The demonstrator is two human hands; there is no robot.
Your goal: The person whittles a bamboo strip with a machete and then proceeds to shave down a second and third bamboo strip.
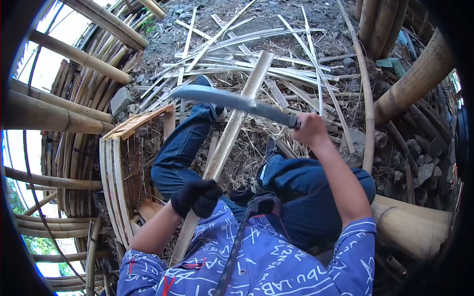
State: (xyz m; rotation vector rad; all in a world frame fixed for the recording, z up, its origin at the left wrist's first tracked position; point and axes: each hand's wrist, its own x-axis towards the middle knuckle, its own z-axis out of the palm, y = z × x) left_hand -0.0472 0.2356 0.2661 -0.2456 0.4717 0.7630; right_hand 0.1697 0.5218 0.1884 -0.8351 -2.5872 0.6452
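Note:
My left hand (196,198), in a black glove, is wrapped round a long split bamboo strip (228,139). The strip slants from beside my body up and away between my legs, its far end pointing to the upper right. In my bare right hand (310,129) is the dark handle of a machete (217,97). Its long, slightly curved blade points left and crosses the strip's upper part, overlapping it in this view. The strip's pale inner face shows along most of its length.
Several thin bamboo slats (237,64) lie criss-crossed on the ground ahead. A wooden crate (116,172) stands to my left, near stacked bamboo poles (81,98). Thick bamboo poles (414,79) and stones (425,171) are at right. My jeans-clad legs (185,143) flank the strip.

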